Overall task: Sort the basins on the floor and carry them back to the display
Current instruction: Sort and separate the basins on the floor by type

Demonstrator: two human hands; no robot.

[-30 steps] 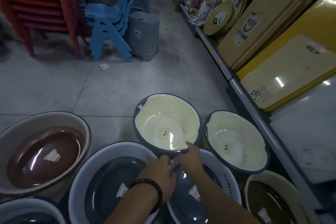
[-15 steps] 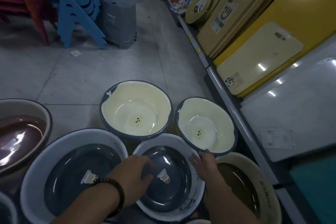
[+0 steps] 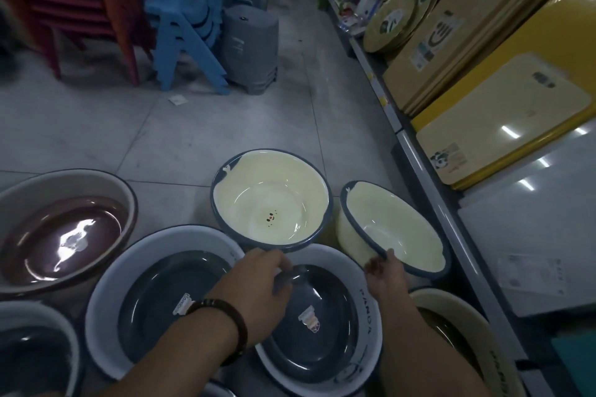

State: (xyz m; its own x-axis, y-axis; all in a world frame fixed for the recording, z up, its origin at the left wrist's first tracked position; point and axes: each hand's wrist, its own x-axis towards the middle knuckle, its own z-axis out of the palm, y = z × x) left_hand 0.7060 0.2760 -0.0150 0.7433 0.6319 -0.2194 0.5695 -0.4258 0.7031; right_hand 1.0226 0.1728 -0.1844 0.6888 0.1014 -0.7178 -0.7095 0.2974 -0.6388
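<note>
- Basins are spread across the tiled floor (image 3: 225, 126) right in front of the person, next to the low shelf (image 3: 419, 155) with the cutting boards (image 3: 503, 126).
- Right hand (image 3: 383, 271) pinches the near rim of the small cream basin (image 3: 396, 235). That one is tipped up, far side lower, outer wall showing, so it looks partly off the ground.
- Left hand (image 3: 258, 280) reaches over the grey basin (image 3: 322, 332) toward the near rim of the big cream basin (image 3: 271, 200). Fingers are curled and blurry, so honestly I can't tell if it has hold of that rim or just hovers there.
- Hands are apart, one per cream basin.
- My read: this is the sorting step, pairing up the two cream ones. No carrying yet.
- Next move probably calls for a firm hold on the big one's rim, then dropping the small one inside it, centred so it nests flat instead of jamming crooked.
- The other stuff waits: a wider grey basin (image 3: 154, 293) on the left, a brown basin (image 3: 64, 235) further left, another brown one (image 3: 451, 325) bottom right.
- Which spot on the display they go back to, I can't see from here.
</note>
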